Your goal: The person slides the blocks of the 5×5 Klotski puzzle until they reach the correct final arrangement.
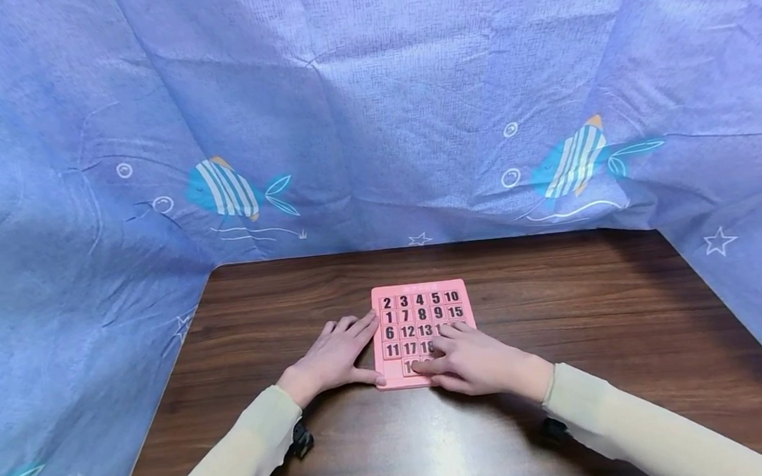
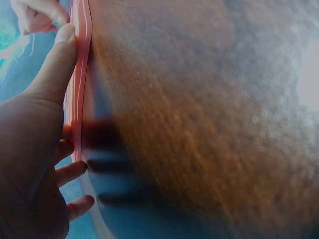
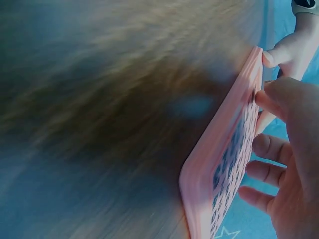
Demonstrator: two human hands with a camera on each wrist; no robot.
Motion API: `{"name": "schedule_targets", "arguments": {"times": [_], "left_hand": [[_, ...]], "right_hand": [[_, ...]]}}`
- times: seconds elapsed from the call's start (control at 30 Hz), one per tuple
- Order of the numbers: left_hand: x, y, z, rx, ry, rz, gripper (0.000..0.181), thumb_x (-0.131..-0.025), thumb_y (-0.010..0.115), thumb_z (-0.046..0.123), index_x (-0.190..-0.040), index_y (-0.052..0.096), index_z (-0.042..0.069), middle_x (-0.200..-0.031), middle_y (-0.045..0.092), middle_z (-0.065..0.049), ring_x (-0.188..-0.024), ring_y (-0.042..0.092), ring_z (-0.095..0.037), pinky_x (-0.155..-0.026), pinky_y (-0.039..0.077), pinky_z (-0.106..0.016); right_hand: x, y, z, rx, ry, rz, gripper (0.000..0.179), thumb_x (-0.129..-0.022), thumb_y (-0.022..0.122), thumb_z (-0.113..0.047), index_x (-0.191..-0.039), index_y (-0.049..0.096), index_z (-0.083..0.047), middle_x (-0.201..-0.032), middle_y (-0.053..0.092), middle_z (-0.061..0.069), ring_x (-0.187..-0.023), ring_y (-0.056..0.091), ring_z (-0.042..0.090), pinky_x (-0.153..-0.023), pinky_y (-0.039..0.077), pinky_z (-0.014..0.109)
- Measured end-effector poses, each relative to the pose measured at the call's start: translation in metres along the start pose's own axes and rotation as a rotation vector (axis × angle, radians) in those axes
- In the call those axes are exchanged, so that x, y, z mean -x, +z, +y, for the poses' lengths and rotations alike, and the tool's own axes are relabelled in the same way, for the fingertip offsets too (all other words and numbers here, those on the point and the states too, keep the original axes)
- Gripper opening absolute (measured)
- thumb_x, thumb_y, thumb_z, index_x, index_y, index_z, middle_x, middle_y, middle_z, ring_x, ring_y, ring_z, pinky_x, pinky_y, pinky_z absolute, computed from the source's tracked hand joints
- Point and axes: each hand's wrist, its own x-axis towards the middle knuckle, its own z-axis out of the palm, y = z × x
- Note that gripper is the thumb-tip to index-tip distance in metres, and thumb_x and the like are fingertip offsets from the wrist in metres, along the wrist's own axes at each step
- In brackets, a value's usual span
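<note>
A pink sliding number puzzle (image 1: 419,287) lies flat on the table, black numbers on its tiles. The gap in its tiles (image 1: 393,369) is at the bottom left corner. My left hand (image 1: 330,356) rests along the puzzle's left side, fingers spread and fairly straight, its thumb at the near left corner. Over the lower right part, my right hand (image 1: 473,358) touches a bottom-row tile (image 1: 409,367) beside the gap with a fingertip. That hand hides several tiles. In the right wrist view, its other fingers (image 3: 266,172) are loosely bent above the tiles.
The dark wooden table (image 1: 277,300) extends around the puzzle on all sides. A blue cloth (image 1: 404,115) with fish and stars hangs behind the table and at both sides. Dark wrist devices (image 1: 301,438) sit at the cuffs of both pale sleeves.
</note>
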Motion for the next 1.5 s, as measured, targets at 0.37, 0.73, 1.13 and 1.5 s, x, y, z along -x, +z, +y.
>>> {"name": "schedule_targets", "arguments": {"times": [0.37, 0.73, 1.13, 1.5], "left_hand": [[0.002, -0.002, 0.001, -0.004, 0.014, 0.007, 0.105, -0.087, 0.071, 0.069, -0.164, 0.034, 0.008, -0.17, 0.031, -0.01, -0.148, 0.037, -0.04, -0.115, 0.032, -0.059], [0.002, -0.002, 0.002, 0.006, -0.003, -0.007, 0.105, -0.087, 0.071, 0.068, -0.164, 0.033, 0.01, -0.171, 0.029, -0.009, -0.148, 0.036, -0.039, -0.116, 0.031, -0.059], [0.002, -0.001, 0.0, 0.0, -0.007, -0.006, 0.106, -0.086, 0.071, 0.07, -0.165, 0.032, 0.011, -0.171, 0.028, -0.008, -0.149, 0.035, -0.038, -0.116, 0.03, -0.059], [-0.001, 0.001, 0.0, -0.013, 0.014, 0.014, 0.107, -0.085, 0.071, 0.07, -0.164, 0.033, 0.01, -0.171, 0.029, -0.009, -0.148, 0.037, -0.038, -0.114, 0.033, -0.059]], "right_hand": [[-0.012, 0.006, -0.018, 0.096, 0.007, -0.007, 0.042, -0.101, 0.063, -0.045, -0.141, 0.068, -0.032, -0.097, 0.06, -0.005, -0.095, 0.055, 0.018, -0.089, 0.047, 0.04], [0.008, 0.009, -0.014, 0.066, 0.036, 0.003, 0.046, -0.1, 0.065, -0.044, -0.144, 0.065, -0.031, -0.098, 0.061, -0.005, -0.097, 0.054, 0.017, -0.086, 0.046, 0.039], [0.028, 0.008, -0.008, 0.049, 0.023, 0.088, 0.043, -0.095, 0.071, -0.037, -0.137, 0.07, -0.027, -0.091, 0.053, -0.006, -0.09, 0.049, 0.017, -0.081, 0.043, 0.038], [0.015, 0.01, -0.017, 0.069, 0.039, 0.059, 0.048, -0.096, 0.07, -0.041, -0.142, 0.066, -0.028, -0.091, 0.051, -0.006, -0.091, 0.049, 0.018, -0.084, 0.043, 0.039]]}}
